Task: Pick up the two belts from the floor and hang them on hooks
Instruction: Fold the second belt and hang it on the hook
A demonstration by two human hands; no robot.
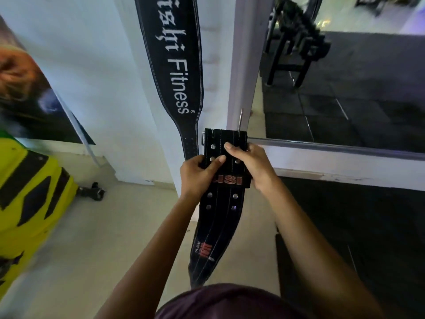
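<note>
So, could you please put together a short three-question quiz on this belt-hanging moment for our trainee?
1. True or false: the belt printed "Fitness" lies on the floor.
2. Which hands grip the USI belt? A) left hand only B) right hand only C) both
3. Fill in: a metal ____ sticks up just above the held belt's top edge.

Key: 1. False, it hangs against the wall. 2. C. 3. hook.

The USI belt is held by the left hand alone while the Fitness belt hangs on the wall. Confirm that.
Not quite: the head view shows both hands, left hand and right hand, gripping the USI belt. The Fitness belt does hang on the wall.
</note>
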